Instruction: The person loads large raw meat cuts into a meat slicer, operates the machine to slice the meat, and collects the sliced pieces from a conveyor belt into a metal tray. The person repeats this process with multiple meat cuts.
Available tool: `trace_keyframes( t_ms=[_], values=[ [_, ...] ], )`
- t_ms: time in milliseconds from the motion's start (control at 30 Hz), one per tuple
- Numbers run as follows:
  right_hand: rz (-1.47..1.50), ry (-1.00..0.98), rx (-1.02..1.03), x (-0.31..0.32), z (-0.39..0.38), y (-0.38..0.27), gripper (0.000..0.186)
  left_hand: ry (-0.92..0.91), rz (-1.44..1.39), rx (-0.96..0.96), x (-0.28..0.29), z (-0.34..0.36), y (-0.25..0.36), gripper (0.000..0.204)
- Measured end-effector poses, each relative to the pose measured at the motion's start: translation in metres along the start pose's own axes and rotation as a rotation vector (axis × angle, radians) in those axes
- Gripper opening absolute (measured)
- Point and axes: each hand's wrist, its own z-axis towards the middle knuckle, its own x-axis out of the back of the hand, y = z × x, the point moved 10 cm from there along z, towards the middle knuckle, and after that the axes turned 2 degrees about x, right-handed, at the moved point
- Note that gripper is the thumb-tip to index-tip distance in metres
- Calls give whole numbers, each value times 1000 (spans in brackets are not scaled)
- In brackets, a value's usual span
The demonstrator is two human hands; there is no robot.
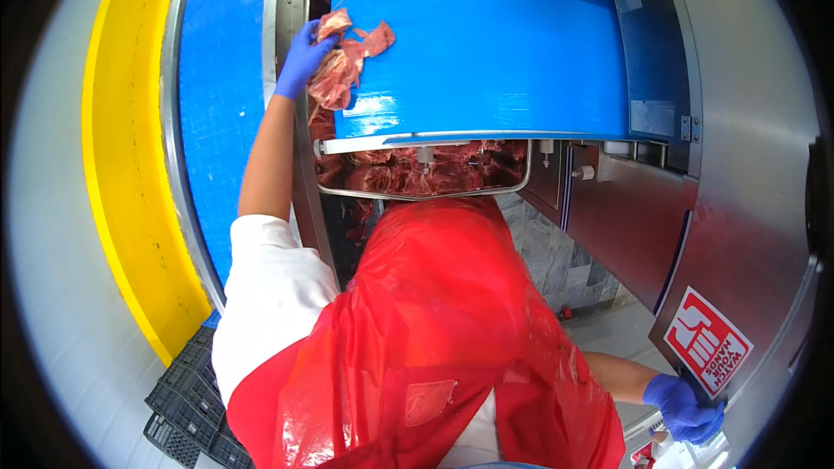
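My left hand (304,59), in a blue-purple glove, reaches to the left edge of the blue conveyor belt (486,35). Its fingers are closed on pieces of raw red meat (337,76) with pale fat. This meat lies partly on the belt and partly over its left edge. Low on the right, my right hand (686,408), gloved alike, is beside the corner of the steel machine panel (747,234). Its fingers are curled in, and what they hold, if anything, is hidden.
Beneath the belt's near end stands a metal tray (426,194) heaped with raw meat. A second blue belt (221,61) and a yellow guard (130,122) run along the left. Black crates (187,399) are stacked low on the left. A red-and-white sign (708,340) marks the panel.
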Motion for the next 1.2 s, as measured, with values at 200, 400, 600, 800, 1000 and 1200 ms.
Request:
trace_keyframes(
  t_ms=[200,400,600,800,1000,1200],
  values=[
    [-27,-26,-53,-4,0,0,18,-28,-408,302,-3,-14,-23,62],
    [-69,-56,-118,-7,0,-5,22,-8,-191,385,-24,-12,-27,86],
    [-78,-92,-89,-12,1,-12,20,-23,172,236,-15,12,-24,72],
    [-136,-134,-118,-16,0,-14,21,-93,399,217,-19,17,-20,63],
    [-157,-115,-180,-13,-1,-9,22,215,876,-146,-27,-1,34,55],
    [-183,-120,-149,-12,1,-12,18,144,1092,-164,-50,-8,66,55]
  ],
)
